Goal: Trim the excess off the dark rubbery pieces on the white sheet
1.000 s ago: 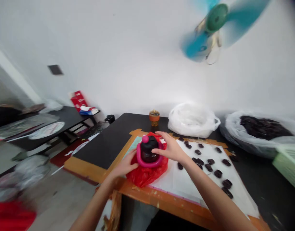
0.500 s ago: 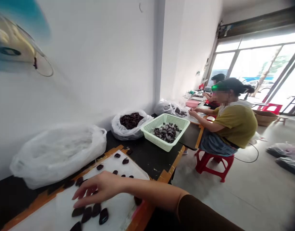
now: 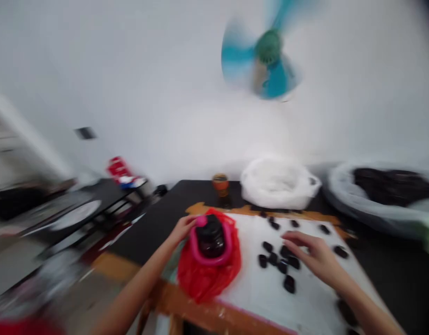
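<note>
My left hand [image 3: 184, 228] is at the left rim of a pink basin [image 3: 227, 249], with its fingertips closed on the edge. Glossy dark flat pieces [image 3: 210, 237] are heaped in the basin, which sits on a crumpled red plastic bag [image 3: 203, 281]. To the right, my right hand [image 3: 310, 256] hovers low over a white sheet [image 3: 256, 288], fingers loosely stretched and apart, nothing visible in them. Just under and beside its fingertips lies a cluster of dark pieces [image 3: 282, 266]. More are scattered across the sheet. Motion blur softens both hands.
At the table's back stand an orange-brown jar [image 3: 220, 184] and a white plastic bag [image 3: 279, 197]. A larger bag of dark pieces [image 3: 392, 186] is at the right. A blue fan [image 3: 269, 49] turns on the wall above. Another dark table [image 3: 109, 193] stands left.
The view has swung left, bringing my left hand, the pink basin and the red bag into sight. The co-worker has left the view. My right hand stays over the sheet.
</note>
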A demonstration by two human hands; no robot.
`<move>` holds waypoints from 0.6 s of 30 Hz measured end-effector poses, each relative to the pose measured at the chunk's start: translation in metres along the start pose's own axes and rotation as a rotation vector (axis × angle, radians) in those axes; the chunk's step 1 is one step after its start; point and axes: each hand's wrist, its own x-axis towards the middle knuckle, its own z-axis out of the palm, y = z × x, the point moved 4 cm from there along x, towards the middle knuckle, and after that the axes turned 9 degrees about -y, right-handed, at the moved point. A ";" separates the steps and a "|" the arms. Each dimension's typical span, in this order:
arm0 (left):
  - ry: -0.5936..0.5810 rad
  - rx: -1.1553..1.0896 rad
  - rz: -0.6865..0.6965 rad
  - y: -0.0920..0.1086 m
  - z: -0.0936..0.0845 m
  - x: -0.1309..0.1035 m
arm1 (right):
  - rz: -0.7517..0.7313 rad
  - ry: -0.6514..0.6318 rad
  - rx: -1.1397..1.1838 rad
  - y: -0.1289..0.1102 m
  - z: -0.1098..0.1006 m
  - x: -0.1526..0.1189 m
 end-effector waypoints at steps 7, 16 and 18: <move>0.054 -0.141 -0.080 -0.049 -0.012 0.008 | 0.055 -0.006 -0.119 0.025 0.015 -0.011; 0.020 -0.172 -0.041 -0.061 -0.017 -0.019 | 0.029 -0.050 -0.110 0.018 0.024 -0.009; 0.020 -0.175 -0.044 -0.057 -0.018 -0.024 | 0.040 -0.080 -0.115 0.018 0.027 -0.009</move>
